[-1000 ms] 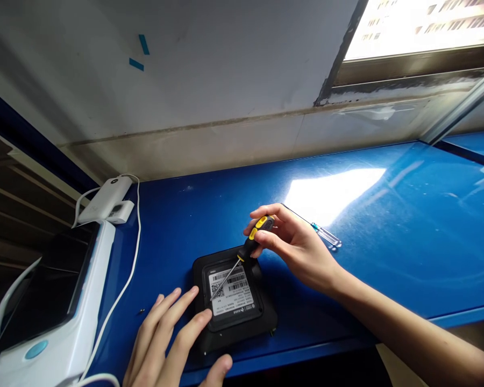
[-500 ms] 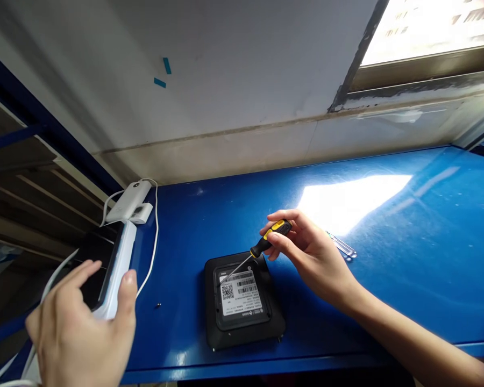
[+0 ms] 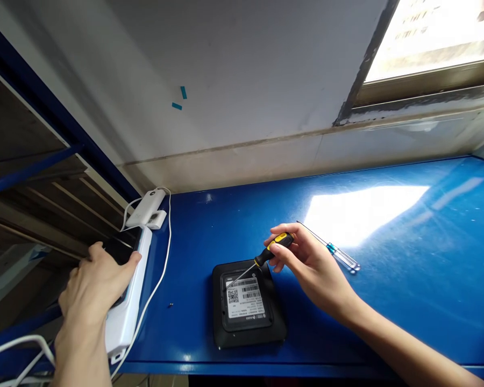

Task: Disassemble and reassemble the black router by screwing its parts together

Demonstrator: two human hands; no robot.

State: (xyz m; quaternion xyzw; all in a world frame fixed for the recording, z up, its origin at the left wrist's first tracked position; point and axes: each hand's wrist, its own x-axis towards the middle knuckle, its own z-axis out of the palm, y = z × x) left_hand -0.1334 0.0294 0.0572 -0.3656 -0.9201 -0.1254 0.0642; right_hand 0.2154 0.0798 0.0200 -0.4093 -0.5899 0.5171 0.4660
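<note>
My right hand (image 3: 312,266) pinches a screwdriver (image 3: 272,250) by its black and yellow handle. The shaft slants down to the left, its tip at the upper left edge of the white label on a black box (image 3: 250,334). The box, perhaps a router or set-top box, lies label side up. At the left, my left hand (image 3: 92,282) is over a glossy black phone (image 3: 125,242), thumb at the right edge and fingers curled round the far side. Beneath the phone is a white power strip (image 3: 129,322). The hand hides much of the phone.
A screw (image 3: 170,305) rests on the blue tabletop (image 3: 193,231), left of the box. A second screwdriver with a clear handle (image 3: 344,259) lies beyond my right hand. White adapters (image 3: 146,208) and a cable (image 3: 167,258) run along the left side, beside a blue rail (image 3: 36,169).
My left hand has moved forward and come down onto the phone, fingers closing round it. My right hand keeps the screwdriver tip at the box. The whole view has shifted slightly.
</note>
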